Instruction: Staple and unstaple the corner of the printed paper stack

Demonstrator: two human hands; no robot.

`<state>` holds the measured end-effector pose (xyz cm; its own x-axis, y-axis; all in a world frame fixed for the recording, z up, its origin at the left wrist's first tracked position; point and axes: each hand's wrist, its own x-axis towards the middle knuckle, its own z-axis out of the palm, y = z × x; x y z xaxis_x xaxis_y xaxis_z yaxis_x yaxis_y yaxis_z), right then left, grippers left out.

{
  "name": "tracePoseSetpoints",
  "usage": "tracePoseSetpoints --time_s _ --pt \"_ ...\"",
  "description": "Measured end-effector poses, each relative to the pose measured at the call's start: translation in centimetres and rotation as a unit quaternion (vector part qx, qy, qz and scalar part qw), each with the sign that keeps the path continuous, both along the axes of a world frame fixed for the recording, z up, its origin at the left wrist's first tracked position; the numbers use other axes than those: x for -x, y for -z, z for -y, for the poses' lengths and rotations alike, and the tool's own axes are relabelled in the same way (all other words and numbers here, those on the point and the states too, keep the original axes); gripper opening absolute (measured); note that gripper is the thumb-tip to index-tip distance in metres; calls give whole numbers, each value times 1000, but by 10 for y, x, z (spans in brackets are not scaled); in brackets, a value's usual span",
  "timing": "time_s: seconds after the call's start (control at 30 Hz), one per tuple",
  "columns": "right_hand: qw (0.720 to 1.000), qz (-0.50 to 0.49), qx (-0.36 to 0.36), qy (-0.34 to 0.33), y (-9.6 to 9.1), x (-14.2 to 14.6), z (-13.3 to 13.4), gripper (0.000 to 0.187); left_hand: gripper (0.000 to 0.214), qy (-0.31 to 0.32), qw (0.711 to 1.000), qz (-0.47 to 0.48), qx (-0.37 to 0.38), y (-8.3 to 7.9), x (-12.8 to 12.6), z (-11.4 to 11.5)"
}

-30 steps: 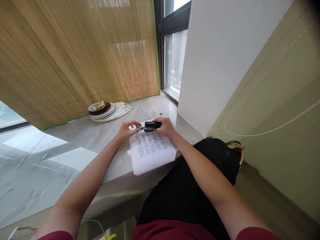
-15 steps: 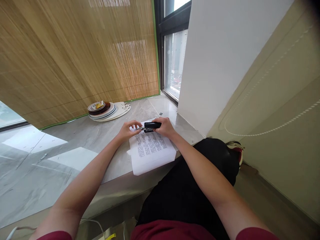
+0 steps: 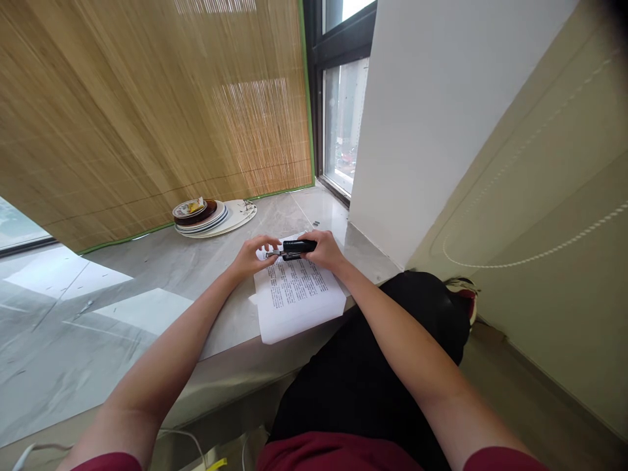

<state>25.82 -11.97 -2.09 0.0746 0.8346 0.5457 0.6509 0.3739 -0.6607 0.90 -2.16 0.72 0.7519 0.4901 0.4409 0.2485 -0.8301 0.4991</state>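
Observation:
A stack of printed white paper [image 3: 299, 297] lies on the grey marble ledge [image 3: 161, 275], its near edge hanging over the ledge's front. My right hand [image 3: 328, 252] grips a black stapler [image 3: 297, 246] held over the paper's far edge. My left hand [image 3: 252, 255] is at the stapler's metal front end, its fingertips pinching there and resting on the paper's top left corner.
A stack of plates [image 3: 209, 217] sits further back on the ledge, below a bamboo blind [image 3: 147, 111]. A window [image 3: 343, 118] and a white wall [image 3: 441, 118] stand to the right. My black-clad lap [image 3: 373, 366] is under the ledge's front edge.
My left hand's fingers have curled in slightly toward the stapler's front end. The stapler, paper and right hand have hardly moved.

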Motion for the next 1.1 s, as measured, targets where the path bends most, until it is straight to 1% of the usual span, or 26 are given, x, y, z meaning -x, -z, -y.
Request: tracePoseSetpoints --time_s 0.23,0.37,0.43,0.57,0.73,0.83,0.97,1.1 --pt "1000 -2 3 -4 1 0 0 38 28 16 1000 3 -7 -1 -2 3" --pt "1000 -7 0 -10 0 1 1 39 27 27 999 21 -13 2 -1 1" --pt "1000 -3 2 -20 -1 2 1 39 28 30 999 12 -7 4 0 -1" --pt "999 -1 -3 -36 -3 3 3 40 25 32 999 -8 -6 5 0 -2" --pt "999 -11 -10 -32 -3 3 4 40 21 25 1000 9 -9 2 -2 2" --pt "999 -3 -11 -39 -3 3 3 39 16 44 999 13 -17 2 -3 3" --pt "999 2 -15 -39 -2 2 3 40 11 87 995 31 -23 3 -4 0" --pt "999 -1 -14 -37 -2 2 2 40 10 96 993 48 -40 5 -4 -2"
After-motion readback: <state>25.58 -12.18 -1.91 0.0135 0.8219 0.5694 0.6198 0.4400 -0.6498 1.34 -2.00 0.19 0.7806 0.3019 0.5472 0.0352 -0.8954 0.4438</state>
